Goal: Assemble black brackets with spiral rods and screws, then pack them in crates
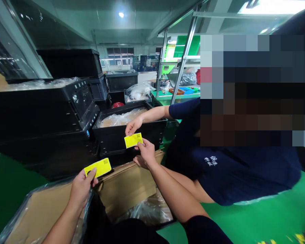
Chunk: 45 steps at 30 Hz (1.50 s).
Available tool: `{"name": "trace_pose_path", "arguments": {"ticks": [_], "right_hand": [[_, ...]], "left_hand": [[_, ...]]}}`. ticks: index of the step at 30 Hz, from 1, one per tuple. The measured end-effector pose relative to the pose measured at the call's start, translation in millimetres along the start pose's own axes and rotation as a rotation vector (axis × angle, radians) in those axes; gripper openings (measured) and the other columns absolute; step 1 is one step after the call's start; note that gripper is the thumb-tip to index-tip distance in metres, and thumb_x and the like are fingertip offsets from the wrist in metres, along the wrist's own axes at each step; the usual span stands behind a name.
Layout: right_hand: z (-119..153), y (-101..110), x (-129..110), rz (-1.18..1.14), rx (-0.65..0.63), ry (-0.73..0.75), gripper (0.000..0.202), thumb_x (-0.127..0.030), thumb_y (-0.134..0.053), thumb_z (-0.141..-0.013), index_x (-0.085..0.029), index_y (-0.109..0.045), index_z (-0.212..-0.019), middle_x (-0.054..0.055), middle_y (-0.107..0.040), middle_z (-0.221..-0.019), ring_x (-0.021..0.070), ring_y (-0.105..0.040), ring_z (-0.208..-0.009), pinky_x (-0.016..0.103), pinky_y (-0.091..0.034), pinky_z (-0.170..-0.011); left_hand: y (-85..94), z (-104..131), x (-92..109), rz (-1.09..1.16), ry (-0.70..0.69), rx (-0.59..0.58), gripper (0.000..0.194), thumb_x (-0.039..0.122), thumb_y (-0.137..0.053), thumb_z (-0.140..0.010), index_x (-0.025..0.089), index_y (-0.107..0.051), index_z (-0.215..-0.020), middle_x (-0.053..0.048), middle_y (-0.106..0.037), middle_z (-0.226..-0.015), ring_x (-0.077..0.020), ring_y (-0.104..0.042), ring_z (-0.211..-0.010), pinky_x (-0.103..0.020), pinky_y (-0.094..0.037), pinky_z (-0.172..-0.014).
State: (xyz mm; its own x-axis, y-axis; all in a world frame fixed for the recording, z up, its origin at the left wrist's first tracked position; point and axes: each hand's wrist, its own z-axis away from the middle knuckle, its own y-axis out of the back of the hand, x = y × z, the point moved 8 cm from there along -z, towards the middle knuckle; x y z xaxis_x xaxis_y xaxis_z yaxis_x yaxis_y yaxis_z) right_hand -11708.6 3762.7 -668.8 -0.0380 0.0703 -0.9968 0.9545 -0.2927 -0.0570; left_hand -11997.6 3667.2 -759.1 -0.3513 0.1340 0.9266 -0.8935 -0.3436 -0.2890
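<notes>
My left hand (82,184) pinches a yellow label card (101,166) with a small printed code in its corner. Farther forward, my right hand (146,151) grips the lower right corner of a second yellow card (132,140) between thumb and fingers. A co-worker's hand (133,127) touches the upper left edge of that same card from above. Below it, the co-worker's other hand (139,162) rests on the upper edge of upright cardboard sheets (128,186), partly hidden by my right forearm.
Black crates (38,118) are stacked at the left. An open black crate (132,135) with plastic-wrapped contents stands ahead. Clear plastic (152,208) lies behind the cardboard. The co-worker in a dark shirt (234,176) leans in from the right. Behind is a metal-framed bench (165,100) with small trays.
</notes>
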Motion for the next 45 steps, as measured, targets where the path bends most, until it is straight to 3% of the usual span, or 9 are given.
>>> {"name": "trace_pose_path", "arguments": {"ticks": [9, 21, 34, 45], "right_hand": [[-2.0, 0.9, 4.5, 0.026, -0.008, -0.013, 0.039, -0.021, -0.061, -0.075, -0.011, -0.069, -0.112, 0.004, -0.076, -0.087, 0.0134, -0.068, -0.067, 0.023, -0.056, -0.063], [-5.9, 0.3, 4.4, -0.046, -0.002, -0.006, 0.037, -0.023, -0.063, -0.067, -0.013, -0.07, -0.102, 0.002, -0.075, -0.082, 0.0134, -0.067, -0.066, 0.023, -0.056, -0.063], [-10.4, -3.1, 3.9, -0.077, 0.006, -0.03, 0.035, -0.019, -0.064, -0.065, -0.012, -0.069, -0.099, 0.002, -0.075, -0.082, 0.0131, -0.068, -0.068, 0.023, -0.057, -0.065], [-16.4, -4.3, 4.0, -0.085, 0.023, -0.034, 0.034, -0.018, -0.065, -0.064, -0.012, -0.07, -0.096, 0.0, -0.072, -0.073, 0.011, -0.066, -0.062, 0.022, -0.057, -0.061]], "left_hand": [[1.2, 1.2, -2.3, 0.008, 0.011, 0.014, 0.06, 0.052, -0.087, -0.053, 0.012, -0.062, -0.091, 0.002, -0.062, -0.063, -0.0087, -0.047, -0.047, -0.02, -0.035, -0.042], [2.2, -2.8, -1.1, 0.005, 0.005, 0.025, 0.057, 0.051, -0.086, -0.053, 0.013, -0.063, -0.088, 0.002, -0.062, -0.062, -0.0084, -0.047, -0.045, -0.021, -0.035, -0.041], [5.8, -7.0, -10.4, 0.012, 0.008, 0.015, 0.057, 0.051, -0.085, -0.057, 0.013, -0.062, -0.092, 0.001, -0.064, -0.063, -0.0082, -0.047, -0.047, -0.02, -0.036, -0.043], [8.5, -5.3, -6.3, 0.01, -0.008, 0.023, 0.054, 0.05, -0.083, -0.058, 0.013, -0.06, -0.09, 0.003, -0.062, -0.058, -0.0082, -0.048, -0.047, -0.019, -0.037, -0.043]]}}
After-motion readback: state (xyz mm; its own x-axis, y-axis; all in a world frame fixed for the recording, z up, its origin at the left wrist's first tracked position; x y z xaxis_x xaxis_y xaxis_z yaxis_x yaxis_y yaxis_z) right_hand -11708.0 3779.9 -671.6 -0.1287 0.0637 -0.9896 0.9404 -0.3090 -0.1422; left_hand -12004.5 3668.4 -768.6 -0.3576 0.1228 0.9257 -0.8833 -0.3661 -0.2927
